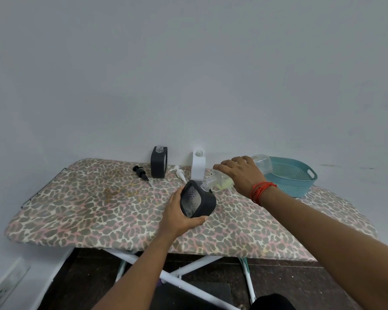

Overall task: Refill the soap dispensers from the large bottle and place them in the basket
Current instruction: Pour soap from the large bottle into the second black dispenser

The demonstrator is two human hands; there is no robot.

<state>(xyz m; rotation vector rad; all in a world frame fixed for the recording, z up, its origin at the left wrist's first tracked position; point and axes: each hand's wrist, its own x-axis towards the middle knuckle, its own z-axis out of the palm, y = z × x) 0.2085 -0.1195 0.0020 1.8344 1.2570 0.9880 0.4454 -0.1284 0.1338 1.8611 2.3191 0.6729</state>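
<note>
My left hand [179,217] grips a black soap dispenser [197,201] with a clear ribbed window, tilted to the right above the table. My right hand [242,173] holds the large clear bottle [263,164] on its side, its neck touching the dispenser's open mouth; yellowish liquid lies low in the bottle. A second black dispenser [158,162] and a white dispenser [198,165] stand uncapped at the back by the wall. The teal basket [300,177] sits at the right, behind my right wrist.
A black pump head [140,172] and a white pump head [178,172] lie on the leopard-print table [87,209] near the back. The wall runs directly behind. White folding legs and a dark floor show under the front edge.
</note>
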